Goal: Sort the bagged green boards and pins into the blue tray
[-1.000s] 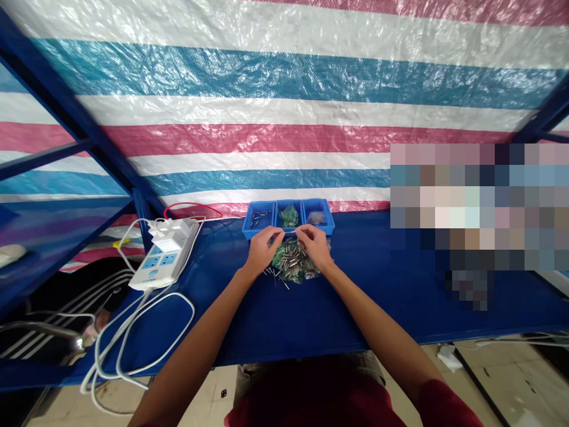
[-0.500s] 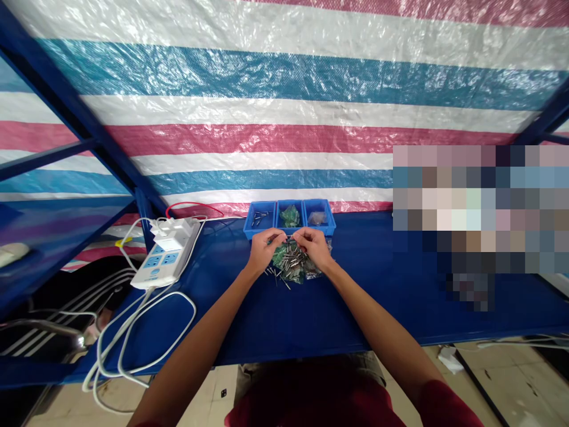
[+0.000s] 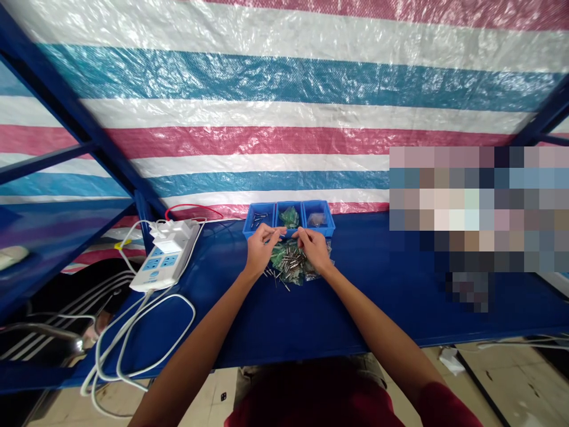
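My left hand (image 3: 261,248) is closed in a pinch on a small slim metal piece (image 3: 283,236), mostly covered by the fingertips. Just to the right, my right hand (image 3: 315,248) also has thumb and finger pressed together; what they hold, if anything, is too small to make out. Below and between both hands lies a heap of slim metal pieces (image 3: 293,261) on green plastic bags (image 3: 278,256). Several loose pieces (image 3: 275,276) have spread to its left. Behind the hands stands a blue three-compartment tray (image 3: 288,233): metal pieces left, a green bag (image 3: 290,217) in the middle, a clear bag (image 3: 316,220) right.
A white power strip (image 3: 155,270) with plugged-in adapters lies on the blue table (image 3: 284,326) at left, its white cable (image 3: 193,311) looped over the front edge. Striped sheeting (image 3: 267,112) hangs behind. A blurred-out area (image 3: 471,219) covers the right side.
My hands have drawn slightly apart at the fingertips, the left one lifting its small piece away from the right. The heap and tray stay in place.
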### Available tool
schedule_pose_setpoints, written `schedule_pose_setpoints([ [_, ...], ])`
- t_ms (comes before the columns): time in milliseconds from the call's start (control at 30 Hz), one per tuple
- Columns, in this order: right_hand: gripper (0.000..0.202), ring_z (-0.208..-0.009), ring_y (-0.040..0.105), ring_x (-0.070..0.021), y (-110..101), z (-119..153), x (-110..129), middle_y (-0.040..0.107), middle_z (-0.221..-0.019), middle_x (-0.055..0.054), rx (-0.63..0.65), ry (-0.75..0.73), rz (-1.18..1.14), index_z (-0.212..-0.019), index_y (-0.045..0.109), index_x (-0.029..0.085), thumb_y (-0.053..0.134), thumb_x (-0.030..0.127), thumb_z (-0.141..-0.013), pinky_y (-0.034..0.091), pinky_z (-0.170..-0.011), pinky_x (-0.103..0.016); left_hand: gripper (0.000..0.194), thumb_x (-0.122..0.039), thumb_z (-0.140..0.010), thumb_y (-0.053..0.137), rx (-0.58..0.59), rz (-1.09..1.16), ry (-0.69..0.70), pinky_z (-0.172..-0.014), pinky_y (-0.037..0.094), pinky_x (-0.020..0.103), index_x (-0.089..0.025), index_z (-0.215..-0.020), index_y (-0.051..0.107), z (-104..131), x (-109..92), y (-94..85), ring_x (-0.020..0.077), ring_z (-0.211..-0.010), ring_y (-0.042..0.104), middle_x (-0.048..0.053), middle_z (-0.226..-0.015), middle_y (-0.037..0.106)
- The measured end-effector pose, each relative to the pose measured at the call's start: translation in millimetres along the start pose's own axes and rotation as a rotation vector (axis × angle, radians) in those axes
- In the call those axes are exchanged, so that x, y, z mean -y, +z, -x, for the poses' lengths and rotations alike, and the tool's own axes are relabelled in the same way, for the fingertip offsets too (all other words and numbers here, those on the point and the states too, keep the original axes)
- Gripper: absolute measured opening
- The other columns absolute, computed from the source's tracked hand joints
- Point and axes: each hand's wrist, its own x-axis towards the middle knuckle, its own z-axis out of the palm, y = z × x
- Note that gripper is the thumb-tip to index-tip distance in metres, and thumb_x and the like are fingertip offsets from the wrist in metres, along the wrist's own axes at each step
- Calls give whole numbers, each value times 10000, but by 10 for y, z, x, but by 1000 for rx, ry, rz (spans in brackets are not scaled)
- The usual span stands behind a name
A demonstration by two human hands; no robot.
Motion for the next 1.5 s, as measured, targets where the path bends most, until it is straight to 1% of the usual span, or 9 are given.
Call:
schedule_pose_setpoints([
  [133, 502, -556, 476, -126, -21, -6, 7, 511, -575, 20, -9, -7, 42, -717, 650, 188, 385, 575, -899, 365, -582, -240, 256, -436, -927, 510, 59, -212, 81, -620, 520, 264, -191, -854, 525, 3, 8, -30, 138, -610, 645, 16, -752, 686],
  [300, 449, -567, 463, -128, -44, 14, 57, 492, -560, 23, 2, -22, 73, -675, 625, 184, 431, 530, -885, 351, -590, -250, 289, -473, -894, 563, 99, -427, 225, -683, 488, 257, -199, -860, 651, -13, 96, -61, 146, -664, 614, 14, -759, 676],
  [533, 353, -550, 390, -114, -35, 20, 63, 462, -549, 29, 132, -30, 12, -618, 584, 178, 555, 473, -809, 298, -548, -252, 315, -503, -834, 637, 116, -375, 210, -623, 462, 232, -213, -952, 667, -6, 135, -57, 120, -579, 549, -31, -643, 632],
  [633, 340, -531, 373, -112, -33, -3, 16, 447, -533, 32, 121, 6, -96, -629, 591, 181, 585, 484, -783, 286, -521, -249, 326, -489, -817, 657, 104, -307, 158, -628, 474, 236, -202, -971, 664, -11, 72, -57, 126, -598, 568, -20, -677, 654],
  [833, 330, -483, 322, -97, -30, -27, -47, 374, -502, 51, 89, 68, -266, -639, 594, 184, 608, 485, -774, 252, -489, -247, 296, -420, -876, 564, 147, -243, 67, -627, 466, 247, -167, -748, 648, -41, -3, -65, 143, -628, 586, 14, -696, 657],
  [1200, 325, -472, 316, -88, -25, 6, 27, 381, -521, 53, 217, 35, -392, -688, 599, 184, 625, 496, -778, 233, -476, -239, 332, -459, -871, 567, 218, -57, -20, -547, 454, 227, -159, -741, 621, -60, -49, -94, 114, -546, 534, 7, -649, 606],
  [1300, 369, -469, 336, -91, 4, 11, 31, 403, -540, 49, 191, 50, -361, -730, 609, 188, 587, 550, -795, 248, -468, -240, 325, -461, -861, 589, 89, -123, 17, -554, 459, 229, -160, -751, 645, -54, -41, -77, 120, -550, 550, 6, -636, 618],
  [1433, 414, -487, 385, -100, 31, 9, 5, 469, -590, 29, 88, 30, -223, -768, 640, 187, 483, 558, -861, 293, -476, -244, 324, -439, -907, 542, -370, -390, 142, -637, 468, 249, -164, -816, 689, -96, 35, -96, 139, -601, 585, 15, -656, 650],
  [1500, 402, -510, 419, -111, 21, 7, -10, 487, -590, 24, 49, 6, -139, -777, 657, 189, 455, 519, -886, 328, -504, -248, 313, -416, -926, 523, -478, -566, 161, -667, 466, 264, -161, -912, 705, -137, 95, -144, 162, -644, 613, 35, -704, 677],
])
